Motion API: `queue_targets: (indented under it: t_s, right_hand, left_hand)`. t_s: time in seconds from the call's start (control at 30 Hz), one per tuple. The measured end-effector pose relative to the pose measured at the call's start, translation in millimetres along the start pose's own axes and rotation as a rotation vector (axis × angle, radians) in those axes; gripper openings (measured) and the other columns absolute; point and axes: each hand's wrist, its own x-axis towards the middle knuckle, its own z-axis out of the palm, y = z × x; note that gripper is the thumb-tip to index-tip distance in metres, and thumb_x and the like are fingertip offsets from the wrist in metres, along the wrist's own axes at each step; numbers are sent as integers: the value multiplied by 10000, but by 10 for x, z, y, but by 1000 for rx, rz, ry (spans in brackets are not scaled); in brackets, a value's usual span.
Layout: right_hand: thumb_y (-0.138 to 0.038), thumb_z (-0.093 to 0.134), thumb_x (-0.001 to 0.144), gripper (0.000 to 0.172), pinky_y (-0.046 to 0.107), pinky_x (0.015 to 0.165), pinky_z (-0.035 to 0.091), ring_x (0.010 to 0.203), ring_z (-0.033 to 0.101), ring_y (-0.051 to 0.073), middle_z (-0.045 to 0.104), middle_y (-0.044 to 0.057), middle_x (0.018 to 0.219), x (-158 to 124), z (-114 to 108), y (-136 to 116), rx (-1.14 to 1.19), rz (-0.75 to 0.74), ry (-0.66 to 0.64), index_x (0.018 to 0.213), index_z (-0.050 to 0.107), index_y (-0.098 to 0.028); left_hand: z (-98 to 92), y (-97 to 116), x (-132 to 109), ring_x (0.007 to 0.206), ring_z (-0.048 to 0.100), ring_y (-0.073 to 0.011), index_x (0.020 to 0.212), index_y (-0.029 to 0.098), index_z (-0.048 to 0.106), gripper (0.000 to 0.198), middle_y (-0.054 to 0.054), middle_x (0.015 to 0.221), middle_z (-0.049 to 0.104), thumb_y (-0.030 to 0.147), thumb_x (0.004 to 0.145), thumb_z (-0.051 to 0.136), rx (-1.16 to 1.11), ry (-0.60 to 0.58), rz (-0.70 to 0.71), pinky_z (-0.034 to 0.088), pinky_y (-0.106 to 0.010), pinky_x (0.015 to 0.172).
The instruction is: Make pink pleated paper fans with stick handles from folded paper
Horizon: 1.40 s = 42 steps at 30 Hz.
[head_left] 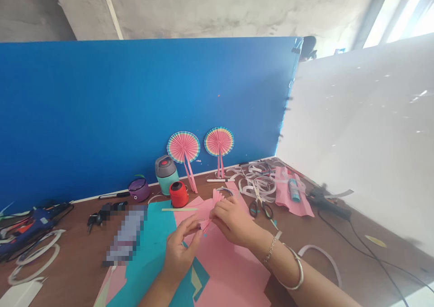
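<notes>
Pleated pink paper is held between my two hands over the sheets in front of me. My right hand is closed on it, fingers pinched around the folds, part of which they hide. At the lower left end of the folds, my left hand pinches with thumb and fingers. Beneath both hands lie a large pink paper sheet and a teal paper sheet. Two round pleated paper fans with pink handles lean against the blue board behind.
Scissors lie right of my hands, beside curled white strips. A red container, a teal flask and a purple cup stand behind. A glue gun with a cord sits at right. A blue board closes the back.
</notes>
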Motion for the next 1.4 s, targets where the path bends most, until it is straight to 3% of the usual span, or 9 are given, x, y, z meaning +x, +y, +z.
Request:
queue_targets:
  t_s: [0.13, 0.3, 0.5, 0.73, 0.9, 1.13, 1.4]
  right_hand:
    - [-149, 465, 884, 102, 312, 715, 303, 749, 515, 160, 611, 21, 796, 1, 5, -41, 105, 57, 25, 852, 550, -194]
    - [-124, 465, 872, 110, 302, 702, 302, 745, 521, 153, 619, 18, 818, -2, 13, -128, 136, 42, 40, 872, 546, -199]
    - [-177, 479, 889, 44, 291, 691, 296, 701, 539, 144, 621, 10, 756, -4, 73, -194, 147, 37, 135, 881, 520, -192]
    - [-74, 473, 768, 212, 291, 695, 275, 699, 534, 154, 629, 16, 801, -7, 92, -181, 52, -1, 175, 944, 477, -191]
    - [-70, 461, 741, 243, 300, 705, 266, 670, 518, 157, 608, 9, 769, 0, 80, -138, -18, 7, 193, 951, 474, -191]
    - [-88, 448, 796, 194, 298, 693, 259, 669, 523, 159, 609, 12, 753, 22, 61, -121, -47, 13, 229, 958, 481, -191]
    - [-116, 475, 815, 147, 293, 691, 258, 674, 524, 157, 596, 1, 737, 13, 52, -92, -53, 38, 233, 941, 491, -189]
  left_hand:
    - [46, -8, 13, 1058, 594, -259, 1200, 161, 549, 477, -138, 1127, 644, 391, 784, 592, -302, -42, -197, 494, -345, 877]
    - [152, -25, 49, 1085, 564, -247, 1110, 184, 606, 448, -100, 1144, 635, 259, 682, 713, -268, -144, -198, 459, -333, 912]
    - [170, 48, 40, 949, 614, -226, 947, 190, 689, 251, -51, 975, 702, 287, 716, 683, -268, -5, -185, 486, -314, 831]
    - [130, -36, 29, 888, 625, -211, 943, 189, 703, 304, -27, 902, 714, 300, 662, 735, -343, 134, -262, 499, -305, 811]
    - [122, -21, 63, 846, 626, -196, 919, 170, 706, 325, -30, 869, 709, 329, 640, 753, -423, 221, -324, 524, -306, 774]
    - [116, 8, 76, 928, 630, -232, 903, 161, 713, 320, -60, 905, 708, 347, 645, 752, -536, 221, -341, 539, -361, 824]
    - [94, -41, 88, 944, 628, -224, 920, 182, 712, 274, -55, 950, 711, 331, 690, 721, -499, 147, -287, 533, -344, 832]
